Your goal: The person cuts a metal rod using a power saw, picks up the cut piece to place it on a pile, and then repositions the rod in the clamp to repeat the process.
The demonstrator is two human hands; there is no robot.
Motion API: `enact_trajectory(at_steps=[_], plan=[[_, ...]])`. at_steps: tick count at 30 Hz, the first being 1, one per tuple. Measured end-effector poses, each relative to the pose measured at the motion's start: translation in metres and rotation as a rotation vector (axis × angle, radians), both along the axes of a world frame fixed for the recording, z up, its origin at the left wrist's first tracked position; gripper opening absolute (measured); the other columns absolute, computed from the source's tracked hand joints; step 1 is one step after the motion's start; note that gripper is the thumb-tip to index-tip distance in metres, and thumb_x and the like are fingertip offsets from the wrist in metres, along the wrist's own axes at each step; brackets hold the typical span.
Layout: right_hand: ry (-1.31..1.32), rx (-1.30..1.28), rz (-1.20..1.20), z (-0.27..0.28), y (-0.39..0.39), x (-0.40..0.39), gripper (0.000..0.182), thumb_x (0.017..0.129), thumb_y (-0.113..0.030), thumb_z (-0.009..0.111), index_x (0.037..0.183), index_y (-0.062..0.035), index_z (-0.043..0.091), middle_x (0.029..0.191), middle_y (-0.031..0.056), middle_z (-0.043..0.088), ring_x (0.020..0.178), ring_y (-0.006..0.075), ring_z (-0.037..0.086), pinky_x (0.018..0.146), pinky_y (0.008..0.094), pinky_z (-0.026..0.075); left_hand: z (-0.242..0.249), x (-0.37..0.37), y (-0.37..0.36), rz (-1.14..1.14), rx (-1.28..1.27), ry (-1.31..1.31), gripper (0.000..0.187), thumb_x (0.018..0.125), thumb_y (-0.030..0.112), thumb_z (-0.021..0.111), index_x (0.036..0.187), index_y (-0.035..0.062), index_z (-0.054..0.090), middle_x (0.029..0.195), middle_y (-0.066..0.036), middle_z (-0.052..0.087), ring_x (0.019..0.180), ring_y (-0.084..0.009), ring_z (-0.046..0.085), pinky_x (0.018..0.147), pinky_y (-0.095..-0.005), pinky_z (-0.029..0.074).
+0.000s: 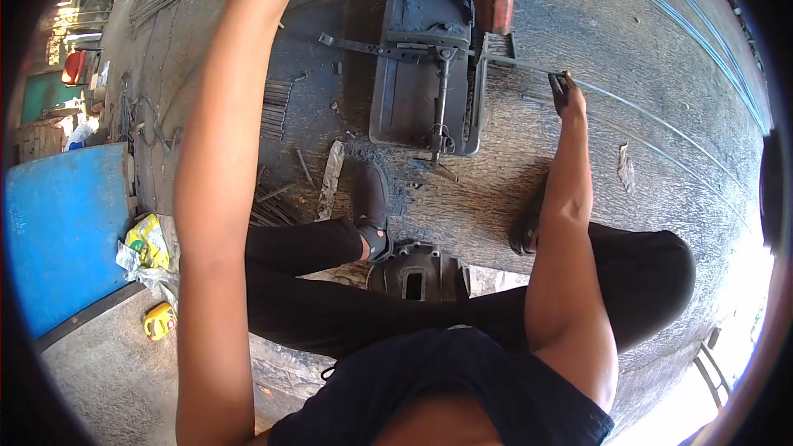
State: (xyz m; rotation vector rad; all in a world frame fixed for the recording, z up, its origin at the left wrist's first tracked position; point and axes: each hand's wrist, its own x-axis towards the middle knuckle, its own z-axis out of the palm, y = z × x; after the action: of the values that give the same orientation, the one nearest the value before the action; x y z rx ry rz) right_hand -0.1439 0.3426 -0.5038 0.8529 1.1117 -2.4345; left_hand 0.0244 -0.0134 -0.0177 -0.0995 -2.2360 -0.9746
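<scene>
With the right hand [570, 99] clenched on a steel rod [529, 68] fed into the bar-cutting machine [425, 74] just beyond it, and the left hand's grip out of view, the rod could jerk and pinch fingers.

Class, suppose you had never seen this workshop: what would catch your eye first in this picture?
Probably the dark metal machine on the ground at top centre, with the right hand gripping a thin rod that runs into it. The left arm stretches up out of view, and a blue sheet lies at the far left.
</scene>
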Motion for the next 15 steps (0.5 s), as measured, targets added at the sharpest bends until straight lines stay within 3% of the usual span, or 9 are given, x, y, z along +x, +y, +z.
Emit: enact_trajectory(at_steps=[2, 3, 4, 6, 7, 9, 12, 15], plan=[[0.022, -0.056, -0.005, 0.006, -0.002, 0.005, 0.015, 0.091, -0.006, 0.061, 0.096, 0.0079, 0.057, 0.095, 0.0189, 0.064, 0.082, 0.0305, 0.068, 0.078, 0.0426, 0.063, -0.07, 0.021, -0.087, 0.427, 0.025, 0.024, 0.041, 0.097, 0.035, 0.052, 0.112, -0.0014, 0.064, 0.098, -0.015, 0.068, 0.092, -0.0233, 0.063, 0.084, -0.0335, 0.046], [0.025, -0.062, -0.005, 0.007, -0.006, 0.003, 0.015, 0.091, -0.006, 0.061, 0.096, 0.0079, 0.057, 0.095, 0.0189, 0.064, 0.082, 0.0305, 0.068, 0.078, 0.0426, 0.063, -0.08, 0.04, -0.07, 0.531, 0.018, -0.096, 0.04, 0.096, 0.033, 0.055, 0.114, -0.0023, 0.063, 0.104, -0.021, 0.067, 0.1, -0.0304, 0.065, 0.087, -0.038, 0.047], [0.027, 0.021, -0.046, 0.006, -0.008, 0.003, 0.015, 0.089, -0.003, 0.064, 0.095, 0.0096, 0.057, 0.093, 0.02, 0.064, 0.081, 0.0308, 0.068, 0.077, 0.0418, 0.063, -0.117, 0.046, -0.097, 0.508, -0.084, 0.062, 0.038, 0.098, 0.032, 0.053, 0.107, -0.0037, 0.065, 0.091, -0.013, 0.068, 0.086, -0.018, 0.061, 0.081, -0.0319, 0.046], [0.036, 0.105, -0.081, 0.011, -0.013, -0.001, 0.016, 0.087, 0.001, 0.066, 0.094, 0.0113, 0.056, 0.092, 0.021, 0.064, 0.08, 0.0311, 0.068, 0.076, 0.041, 0.064, -0.178, 0.075, -0.135, 0.563, -0.042, -0.18, 0.039, 0.096, 0.031, 0.055, 0.109, -0.0052, 0.064, 0.104, -0.019, 0.069, 0.099, -0.0209, 0.063, 0.086, -0.0326, 0.046], [0.025, 0.125, -0.077, 0.017, -0.016, -0.001, 0.016, 0.085, 0.002, 0.067, 0.093, 0.0114, 0.056, 0.091, 0.0215, 0.063, 0.079, 0.0311, 0.068, 0.074, 0.04, 0.064, -0.218, 0.09, -0.164, 0.645, -0.056, -0.314, 0.038, 0.094, 0.031, 0.058, 0.106, -0.0037, 0.066, 0.092, -0.02, 0.069, 0.087, -0.0241, 0.068, 0.077, -0.0343, 0.049], [0.009, 0.176, -0.035, 0.023, -0.019, 0.003, 0.016, 0.084, 0.004, 0.068, 0.092, 0.0114, 0.056, 0.091, 0.0211, 0.063, 0.077, 0.0303, 0.068, 0.071, 0.0383, 0.065, -0.267, 0.115, -0.188, 0.572, 0.04, -0.518, 0.041, 0.094, 0.031, 0.057, 0.108, -0.0068, 0.065, 0.098, -0.021, 0.07, 0.092, -0.0253, 0.068, 0.081, -0.0326, 0.05], [-0.028, 0.247, -0.024, 0.025, -0.031, 0.009, 0.017, 0.084, 0.001, 0.069, 0.092, 0.0083, 0.056, 0.089, 0.0184, 0.063, 0.072, 0.0271, 0.067, 0.071, 0.0373, 0.064, -0.312, 0.127, -0.197, 0.622, 0.036, -0.776, 0.046, 0.094, 0.032, 0.056, 0.115, -0.0079, 0.061, 0.107, -0.022, 0.067, 0.104, -0.0329, 0.065, 0.088, -0.0366, 0.048], [-0.02, 0.219, -0.01, 0.01, -0.039, 0.013, 0.018, 0.083, 0.0, 0.071, 0.092, 0.0068, 0.057, 0.087, 0.0168, 0.063, 0.072, 0.0258, 0.066, 0.068, 0.0363, 0.064, -0.346, 0.12, -0.208, 0.61, 0.123, -0.837, 0.048, 0.095, 0.035, 0.053, 0.12, -0.0066, 0.058, 0.114, -0.024, 0.064, 0.111, -0.0349, 0.061, 0.094, -0.0374, 0.045]])
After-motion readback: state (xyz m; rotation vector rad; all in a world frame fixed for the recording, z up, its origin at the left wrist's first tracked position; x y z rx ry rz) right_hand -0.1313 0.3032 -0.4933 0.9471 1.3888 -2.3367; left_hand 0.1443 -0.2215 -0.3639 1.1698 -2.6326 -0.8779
